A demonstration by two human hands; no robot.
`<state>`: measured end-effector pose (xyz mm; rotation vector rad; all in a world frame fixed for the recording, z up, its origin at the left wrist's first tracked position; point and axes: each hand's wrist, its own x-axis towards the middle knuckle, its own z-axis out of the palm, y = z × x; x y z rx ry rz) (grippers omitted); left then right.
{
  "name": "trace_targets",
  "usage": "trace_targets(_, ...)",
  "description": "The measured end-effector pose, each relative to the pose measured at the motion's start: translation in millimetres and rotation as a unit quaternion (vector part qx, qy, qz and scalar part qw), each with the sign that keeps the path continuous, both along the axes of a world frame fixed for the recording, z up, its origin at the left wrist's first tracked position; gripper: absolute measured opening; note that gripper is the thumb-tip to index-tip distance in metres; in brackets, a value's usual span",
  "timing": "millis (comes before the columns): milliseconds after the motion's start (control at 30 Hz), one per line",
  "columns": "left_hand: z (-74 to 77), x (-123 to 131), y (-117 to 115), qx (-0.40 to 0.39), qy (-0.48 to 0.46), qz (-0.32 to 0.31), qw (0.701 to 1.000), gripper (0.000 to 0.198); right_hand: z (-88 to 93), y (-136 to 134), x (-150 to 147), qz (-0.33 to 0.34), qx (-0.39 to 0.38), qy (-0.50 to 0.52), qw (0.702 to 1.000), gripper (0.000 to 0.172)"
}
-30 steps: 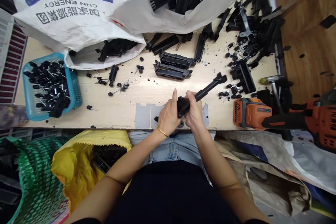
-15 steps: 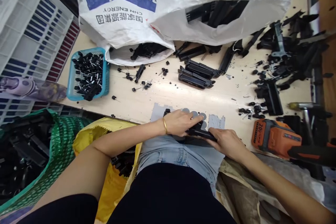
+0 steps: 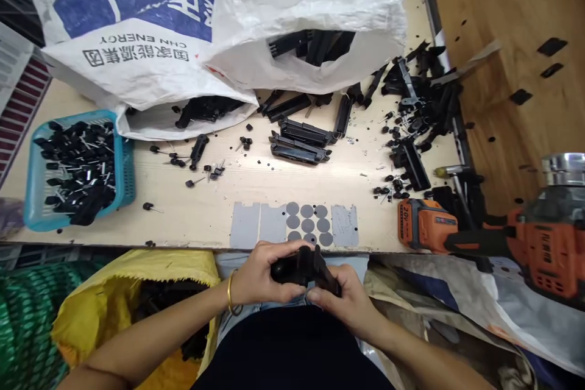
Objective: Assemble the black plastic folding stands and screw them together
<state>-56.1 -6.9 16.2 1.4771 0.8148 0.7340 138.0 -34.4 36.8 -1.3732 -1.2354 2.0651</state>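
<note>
Black plastic part [image 3: 296, 269] now off table [image 3: 205, 219], drawn back over lap, near side of grey pads [image 3: 308, 222]. Left hand [image 3: 260, 274] fingers wrapped round left end; right hand [image 3: 342, 304] fingers closed on right end. Handling continues in-hand, unsupported.

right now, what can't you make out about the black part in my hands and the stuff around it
Head view only:
- black part: the left hand and right hand cover most of it, so its shape is unclear.
- white sack: cloth hides most of its contents.
- yellow bag: inside is dark, part-covered by the forearm.
- orange drill: cut off by the right edge.
- loose screws: too small to count.
</note>
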Motion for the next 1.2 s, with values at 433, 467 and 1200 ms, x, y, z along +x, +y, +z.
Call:
trace_targets(433, 21.3, 16.2, -1.5, -0.002, -0.042, 0.133, 0.99, 0.056, -6.8, -12.6, -13.5, -0.122, 0.034, 0.08, 0.989, 0.052)
trace_targets(467, 26.4, 20.7, -0.8, 0.025, -0.045, 0.149, 0.988, 0.057, -7.6, -11.5, -14.7, -0.146, 0.076, 0.076, 0.983, 0.052)
trace_targets(1200, -95.8, 42.0, 100.0, 0.424, 0.346, -0.05, 0.835, 0.055, -104.7, 96.7, 41.4, -0.19, 0.357, -0.223, 0.887, 0.033)
